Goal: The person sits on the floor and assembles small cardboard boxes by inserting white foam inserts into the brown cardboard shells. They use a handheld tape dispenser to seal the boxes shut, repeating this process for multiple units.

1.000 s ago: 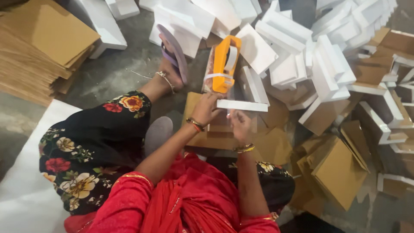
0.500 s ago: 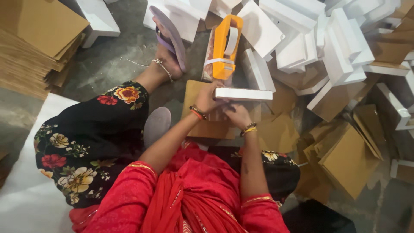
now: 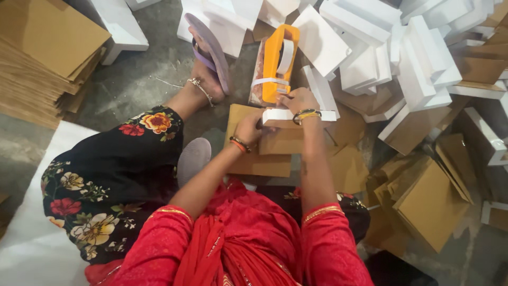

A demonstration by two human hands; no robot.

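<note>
I sit on the floor with a flat brown cardboard piece [image 3: 264, 153] in front of me. A long white foam strip [image 3: 325, 115] lies across its far edge. My left hand [image 3: 248, 128] pinches the strip's left end against the cardboard. My right hand [image 3: 297, 99] reaches over the strip toward the orange tape dispenser [image 3: 278, 61], which stands just beyond it; whether the fingers touch the dispenser or its tape I cannot tell.
A heap of white foam pieces [image 3: 370, 47] fills the far right. Brown cardboard sheets are stacked at far left [image 3: 42, 53], and loose cardboard boxes [image 3: 428, 201] lie at right. My sandalled foot [image 3: 209, 58] stretches out left of the dispenser.
My right hand has moved from gripping the foam strip's middle up over it toward the orange dispenser. The left hand stays at the strip's left end.
</note>
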